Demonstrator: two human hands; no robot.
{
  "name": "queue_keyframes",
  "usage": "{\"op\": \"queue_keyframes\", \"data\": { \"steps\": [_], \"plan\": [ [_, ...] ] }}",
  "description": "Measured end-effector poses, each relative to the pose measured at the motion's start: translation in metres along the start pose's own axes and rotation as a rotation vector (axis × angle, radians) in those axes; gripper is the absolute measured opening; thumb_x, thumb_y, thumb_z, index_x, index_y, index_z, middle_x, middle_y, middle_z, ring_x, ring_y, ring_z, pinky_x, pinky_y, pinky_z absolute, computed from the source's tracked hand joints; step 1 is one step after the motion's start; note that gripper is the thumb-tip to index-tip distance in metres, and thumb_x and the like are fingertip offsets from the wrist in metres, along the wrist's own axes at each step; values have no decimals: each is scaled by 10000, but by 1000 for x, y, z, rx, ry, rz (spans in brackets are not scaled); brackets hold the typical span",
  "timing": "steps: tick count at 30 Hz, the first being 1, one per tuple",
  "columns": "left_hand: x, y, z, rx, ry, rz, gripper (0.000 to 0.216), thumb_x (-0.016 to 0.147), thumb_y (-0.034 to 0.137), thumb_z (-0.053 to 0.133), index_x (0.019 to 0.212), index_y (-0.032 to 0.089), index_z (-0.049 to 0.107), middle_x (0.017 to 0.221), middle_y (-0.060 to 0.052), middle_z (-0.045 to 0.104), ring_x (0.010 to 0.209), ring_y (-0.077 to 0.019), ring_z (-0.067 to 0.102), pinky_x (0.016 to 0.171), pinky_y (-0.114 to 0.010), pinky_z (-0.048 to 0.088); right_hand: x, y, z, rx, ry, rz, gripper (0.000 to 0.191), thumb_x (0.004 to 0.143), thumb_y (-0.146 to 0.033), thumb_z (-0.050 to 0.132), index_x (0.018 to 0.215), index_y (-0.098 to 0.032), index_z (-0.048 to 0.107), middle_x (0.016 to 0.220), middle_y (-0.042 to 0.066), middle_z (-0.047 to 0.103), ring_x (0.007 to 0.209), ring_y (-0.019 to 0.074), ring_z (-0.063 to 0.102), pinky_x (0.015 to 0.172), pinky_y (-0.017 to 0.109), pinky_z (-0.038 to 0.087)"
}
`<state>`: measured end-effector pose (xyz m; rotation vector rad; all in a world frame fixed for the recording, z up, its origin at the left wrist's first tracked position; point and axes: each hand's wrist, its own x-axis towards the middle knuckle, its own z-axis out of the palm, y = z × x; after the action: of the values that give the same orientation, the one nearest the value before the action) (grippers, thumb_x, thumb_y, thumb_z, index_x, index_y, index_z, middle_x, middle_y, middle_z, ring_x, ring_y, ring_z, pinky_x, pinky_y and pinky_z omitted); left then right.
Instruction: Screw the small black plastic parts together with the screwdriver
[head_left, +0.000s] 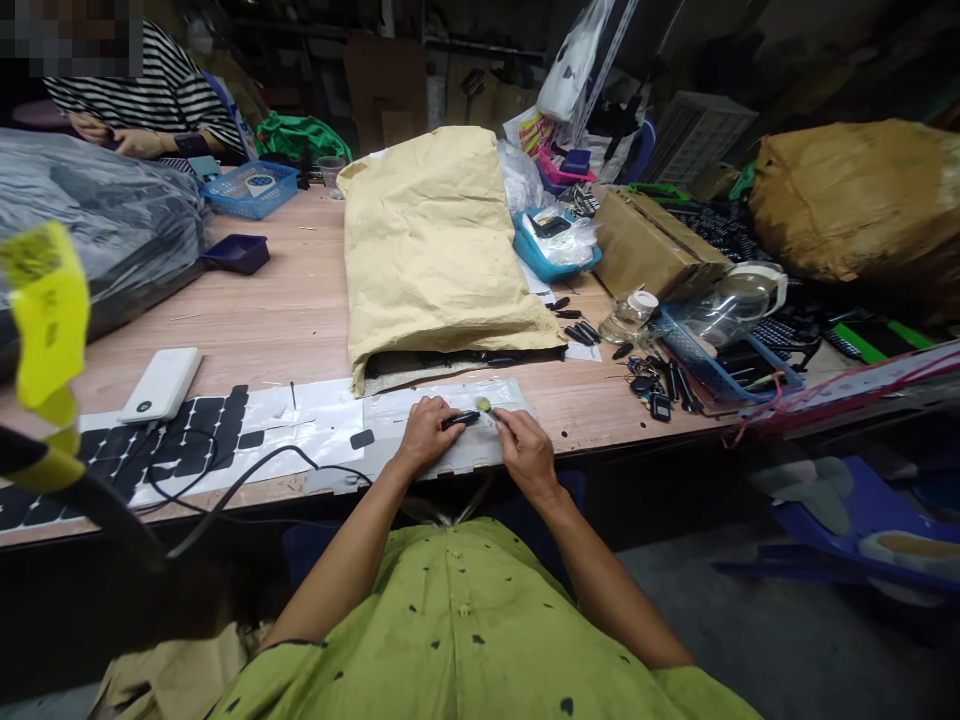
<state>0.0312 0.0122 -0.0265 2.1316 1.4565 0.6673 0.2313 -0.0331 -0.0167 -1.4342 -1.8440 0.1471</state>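
Note:
My left hand (429, 430) is closed around a small black elongated piece (463, 419), whose tip sticks out to the right. Close beside it, my right hand (527, 450) pinches a small item with a round greenish end (484, 404); its exact kind is too small to make out. Both hands rest low over a whitish board (442, 457) at the table's front edge. Just beyond them lies the opening of a big tan paper sack (442, 240), with black pieces showing inside. White sheets with black square stickers (196, 430) lie to the left.
A white power bank (161, 385) with a black cable sits at left. On the right are a blue basket (780, 385), loose black pieces (581, 333), keys (646, 385), a jar (628, 318) and a cardboard box (656, 240). Another person (161, 95) sits across at far left.

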Motion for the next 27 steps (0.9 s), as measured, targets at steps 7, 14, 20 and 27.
{"op": "queue_keyframes", "data": {
  "steps": [7,14,20,27],
  "plan": [
    [-1,-3,-2,-16,-25,19,233,906,351,623,1056,271,782,902,-47,654,920,-235,548,856,-393,432,17,61,-13,-407,91,194,303,889,-135,513,1054,-212,755,881,83,674,825,221,565,750,320,434],
    [-1,-9,-3,-15,-18,44,282,964,407,536,1060,275,766,926,-44,657,917,-228,544,851,-390,428,13,70,-3,-519,113,251,284,876,-158,541,1078,-221,732,922,85,637,868,230,500,738,325,344],
    [-29,4,-6,42,-79,207,262,958,402,557,1076,285,760,1089,-69,667,1072,-259,539,955,-433,419,13,67,0,-535,133,249,284,874,-154,533,1070,-230,723,918,76,630,865,227,482,733,327,328],
    [-83,22,-5,215,-187,426,193,857,244,684,1021,308,763,1409,-76,582,1326,-320,449,1094,-500,367,12,69,2,-516,196,206,277,870,-158,532,1055,-226,728,906,87,635,853,237,491,723,339,341]
  ]
}}
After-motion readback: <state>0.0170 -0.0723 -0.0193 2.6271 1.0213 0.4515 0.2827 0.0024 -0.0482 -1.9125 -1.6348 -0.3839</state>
